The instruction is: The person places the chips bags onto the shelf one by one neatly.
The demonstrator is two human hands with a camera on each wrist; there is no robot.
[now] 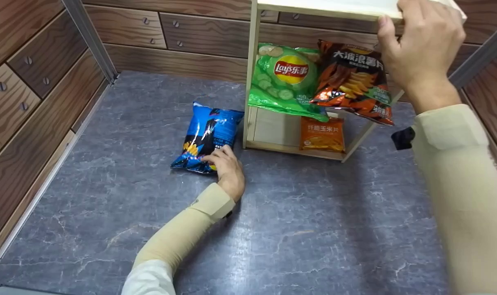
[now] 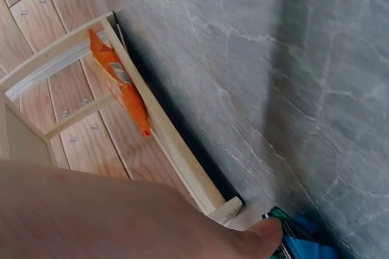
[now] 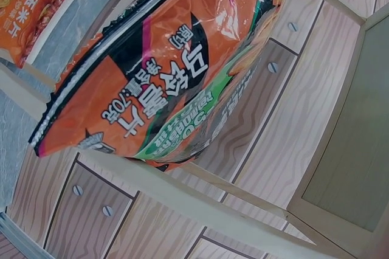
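Observation:
My left hand (image 1: pixel 229 170) is at the near right corner of a blue and black chip bag (image 1: pixel 205 137) lying on the floor surface. In the left wrist view its thumb presses the edge of that bag (image 2: pixel 304 244); its fingers are hidden there. My right hand (image 1: pixel 426 53) grips the top board of a pale wooden rack (image 1: pixel 330 8), thumb on the front edge and fingers over the top. Below that board, a green Lay's bag (image 1: pixel 287 80) and a black and orange chip bag (image 1: pixel 355 84) sit side by side on the rack, jutting forward.
A small orange corn chip bag (image 1: pixel 323 135) stands in the rack's lower level. Wood-pattern panels (image 1: pixel 207 37) wall in the grey marbled surface (image 1: pixel 121 164), with metal posts (image 1: pixel 91 39) at the corners. The rack stands right of the blue bag.

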